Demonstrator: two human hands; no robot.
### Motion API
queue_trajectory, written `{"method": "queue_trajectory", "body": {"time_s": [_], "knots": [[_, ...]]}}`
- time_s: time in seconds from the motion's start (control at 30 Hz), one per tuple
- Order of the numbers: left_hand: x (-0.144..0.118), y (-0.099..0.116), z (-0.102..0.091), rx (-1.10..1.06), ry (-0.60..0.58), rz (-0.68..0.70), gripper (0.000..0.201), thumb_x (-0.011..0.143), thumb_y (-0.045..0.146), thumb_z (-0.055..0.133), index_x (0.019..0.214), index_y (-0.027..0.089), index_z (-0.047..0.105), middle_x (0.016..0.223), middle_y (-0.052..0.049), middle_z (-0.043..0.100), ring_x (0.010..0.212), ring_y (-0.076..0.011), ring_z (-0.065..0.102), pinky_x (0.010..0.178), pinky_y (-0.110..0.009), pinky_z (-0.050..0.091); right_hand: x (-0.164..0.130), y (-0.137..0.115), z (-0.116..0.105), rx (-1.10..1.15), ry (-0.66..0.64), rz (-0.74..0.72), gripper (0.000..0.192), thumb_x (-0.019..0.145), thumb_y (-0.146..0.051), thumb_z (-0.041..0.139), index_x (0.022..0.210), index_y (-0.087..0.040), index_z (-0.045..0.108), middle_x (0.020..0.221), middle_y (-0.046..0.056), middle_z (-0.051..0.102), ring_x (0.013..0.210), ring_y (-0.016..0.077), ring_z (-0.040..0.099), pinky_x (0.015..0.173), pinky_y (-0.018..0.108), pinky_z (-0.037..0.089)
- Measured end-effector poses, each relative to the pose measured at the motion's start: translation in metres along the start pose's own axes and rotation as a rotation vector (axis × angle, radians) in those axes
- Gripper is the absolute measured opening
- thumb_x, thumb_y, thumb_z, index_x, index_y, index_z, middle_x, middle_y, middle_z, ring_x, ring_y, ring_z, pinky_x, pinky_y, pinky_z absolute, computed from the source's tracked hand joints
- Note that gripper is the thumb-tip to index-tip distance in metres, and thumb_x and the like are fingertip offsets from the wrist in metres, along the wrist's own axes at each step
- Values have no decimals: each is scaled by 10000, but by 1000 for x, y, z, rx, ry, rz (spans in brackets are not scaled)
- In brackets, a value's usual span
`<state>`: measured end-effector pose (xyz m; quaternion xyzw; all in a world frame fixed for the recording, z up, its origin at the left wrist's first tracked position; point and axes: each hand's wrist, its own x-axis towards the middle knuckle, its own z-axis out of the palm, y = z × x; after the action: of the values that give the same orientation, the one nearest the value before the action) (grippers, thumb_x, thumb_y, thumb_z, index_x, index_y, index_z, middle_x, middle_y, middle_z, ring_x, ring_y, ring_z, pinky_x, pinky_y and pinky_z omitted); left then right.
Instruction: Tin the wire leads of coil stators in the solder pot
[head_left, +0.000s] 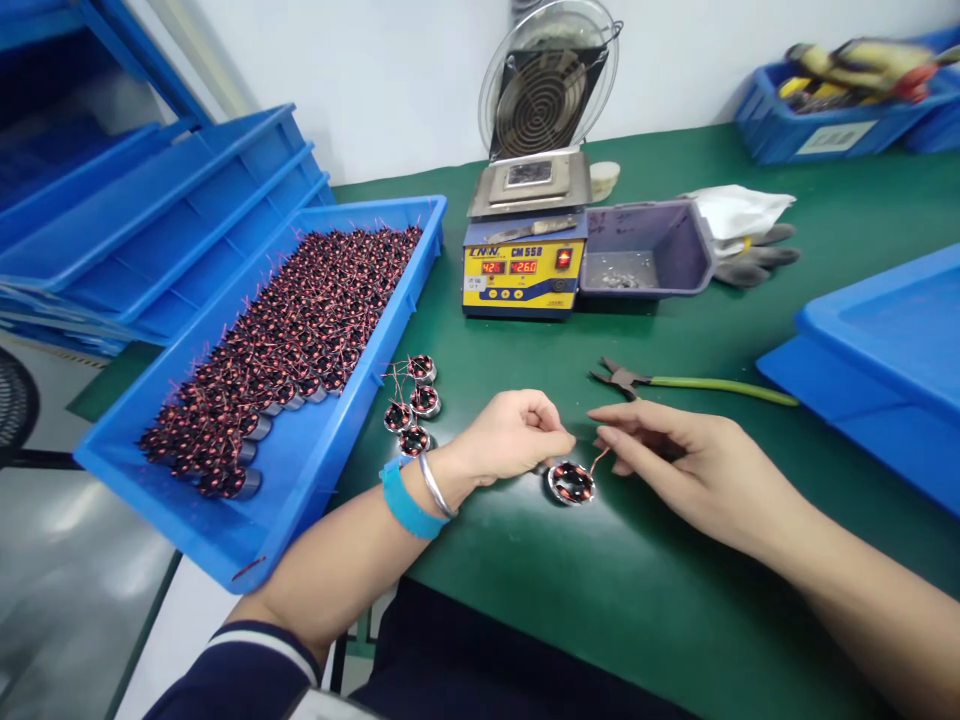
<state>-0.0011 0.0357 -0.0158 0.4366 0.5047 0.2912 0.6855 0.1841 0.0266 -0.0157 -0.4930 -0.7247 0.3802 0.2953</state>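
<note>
A motor stator point(571, 484), a silvery ring with black insulation and copper windings, is between my hands over the green table. My left hand point(517, 435) is closed in a pinch at its upper left rim, and the fingertips partly hide the grip. From the stator's right side a reddish copper wire point(598, 460) sticks up towards my right hand point(675, 455). The right thumb and forefinger are apart, close to the wire's end, with the other fingers curled behind. Several more stators point(424, 401) with wire leads stand left of my left hand.
A blue tray point(315, 470) full of stators is at left, stacked blue bins point(217, 180) behind. A yellow-fronted solder pot point(525, 270) stands beside a purple bin point(649, 285). Green-handled cutters point(705, 385) lie before my right hand; a blue tray point(892, 320) is at right.
</note>
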Motion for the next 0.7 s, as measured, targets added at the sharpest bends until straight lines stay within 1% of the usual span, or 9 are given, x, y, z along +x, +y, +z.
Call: {"method": "queue_trajectory", "body": {"time_s": [0.1,0.17,0.27,0.33,0.43,0.5,0.6,0.7], "knots": [[0,2,1,-8,-4,-30,160,703,-16,604,699,134,548,479,75,528,419,-41,465,436,-158,315,-4,5,-4,65,-30,70,402,848,-570,556,963,-212,697,744,58,725,595,189,680,593,308,567],[-1,4,2,5,-1,-47,135,716,-12,590,720,122,581,486,70,531,420,-42,466,436,-162,313,-7,7,-5,67,-7,66,409,831,-575,584,993,-218,698,805,62,739,649,198,697,627,315,579],[-2,6,5,37,5,-61,128,737,-4,576,708,120,595,468,67,519,407,-42,447,427,-165,294,-11,7,-3,48,62,35,358,824,-520,620,1015,-231,708,885,62,745,699,197,697,631,308,576],[-3,7,7,43,9,-65,123,754,10,575,703,120,596,454,70,510,397,-39,427,428,-168,288,-11,5,2,44,103,10,297,829,-483,622,965,-238,721,890,59,740,711,193,687,621,302,569],[-3,8,10,46,14,-71,136,777,39,586,670,121,581,424,81,479,382,-30,386,434,-172,284,-10,3,10,76,109,2,240,833,-458,624,855,-240,721,829,52,729,715,192,680,637,303,566],[-3,7,11,57,4,-64,157,777,38,587,645,122,573,420,84,471,387,-26,378,450,-173,294,-9,3,14,124,109,19,251,827,-458,637,889,-227,714,823,54,731,703,190,680,635,305,566],[-3,7,11,58,-27,-44,174,766,20,569,626,123,567,437,81,481,412,-25,396,482,-173,319,-9,4,16,144,101,5,323,839,-481,626,987,-206,706,890,73,736,715,192,682,635,313,562],[-3,7,11,26,-39,-56,166,766,22,565,632,119,563,492,62,547,415,-15,395,482,-169,319,-9,2,15,118,75,-36,339,859,-521,597,933,-211,715,886,80,728,741,198,683,649,318,557]]}}
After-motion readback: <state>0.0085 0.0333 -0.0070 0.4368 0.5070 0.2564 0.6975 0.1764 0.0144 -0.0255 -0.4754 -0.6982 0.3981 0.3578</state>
